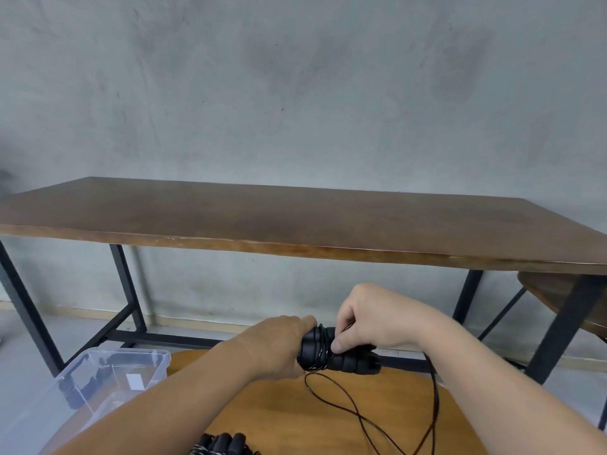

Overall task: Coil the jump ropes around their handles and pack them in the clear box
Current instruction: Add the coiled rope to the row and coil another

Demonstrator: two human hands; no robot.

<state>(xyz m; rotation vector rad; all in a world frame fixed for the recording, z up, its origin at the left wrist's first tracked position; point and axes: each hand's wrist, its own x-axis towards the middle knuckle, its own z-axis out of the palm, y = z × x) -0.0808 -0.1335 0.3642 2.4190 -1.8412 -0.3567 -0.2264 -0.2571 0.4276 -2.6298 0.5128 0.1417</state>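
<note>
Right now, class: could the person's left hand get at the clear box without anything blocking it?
Probably yes, once freed. The clear box sits open-topped just left of the left hand, with nothing between them. But that hand grips the jump rope handles, so it would have to let go, or carry them over.

The left hand (279,348) covers the near end of the black handles (345,357). The loose cord (361,418) runs off the bottom edge. A second rope bundle (223,444) is cut off there too. The clear box (108,372) is cropped at the left, its dark contents blurred.
</note>
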